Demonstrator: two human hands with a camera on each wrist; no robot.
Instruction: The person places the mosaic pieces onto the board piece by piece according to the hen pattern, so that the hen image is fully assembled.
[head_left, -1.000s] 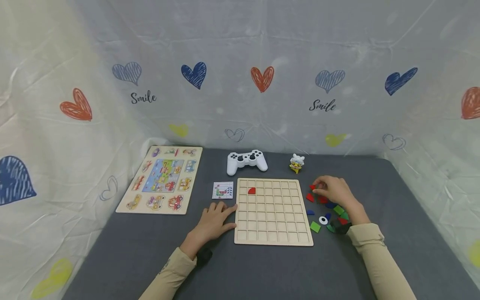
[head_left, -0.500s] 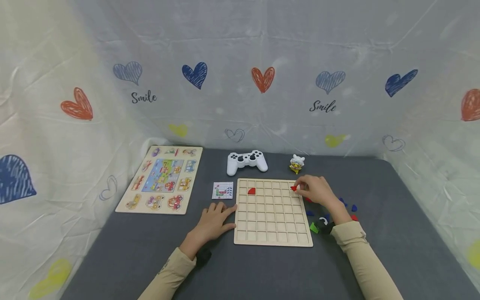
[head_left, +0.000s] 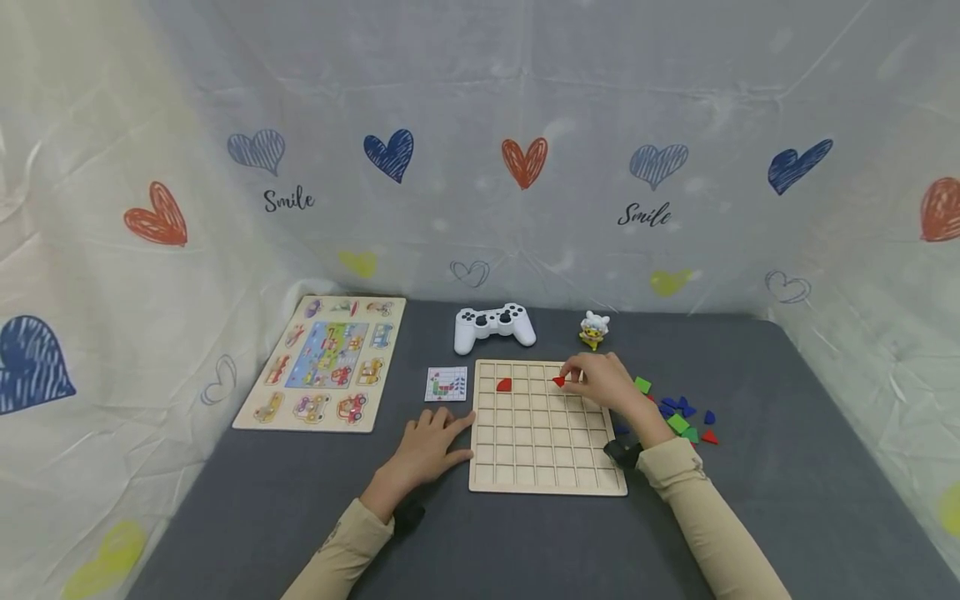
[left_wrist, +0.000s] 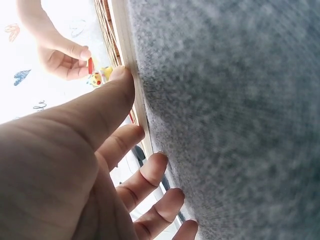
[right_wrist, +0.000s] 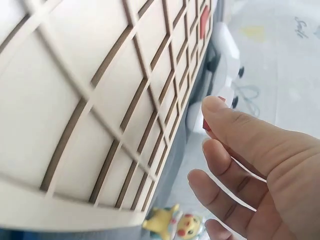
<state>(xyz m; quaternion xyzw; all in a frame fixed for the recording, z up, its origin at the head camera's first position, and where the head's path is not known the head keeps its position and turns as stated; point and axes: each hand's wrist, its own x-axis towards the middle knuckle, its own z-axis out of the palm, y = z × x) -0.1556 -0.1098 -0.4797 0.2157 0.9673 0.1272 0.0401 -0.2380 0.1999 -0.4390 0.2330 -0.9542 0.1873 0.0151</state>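
Note:
A wooden grid board lies flat on the dark table, with a red quarter-round piece seated in a cell near its upper left. Over the board's upper right part, my right hand pinches a small red piece between thumb and finger. The right wrist view shows that red piece partly covered by the thumb, above the board's surface. My left hand rests at the board's left edge, fingers spread. In the left wrist view its thumb and a fingertip touch the board's side.
Right of the board lie several loose blue, green and red pieces. A patterned card sits left of it. Behind stand a white game controller and a small figurine. A vehicle picture puzzle occupies the left side.
My right hand has moved left from the loose pieces to over the board, carrying the red piece. The left hand has stayed at the board's edge.

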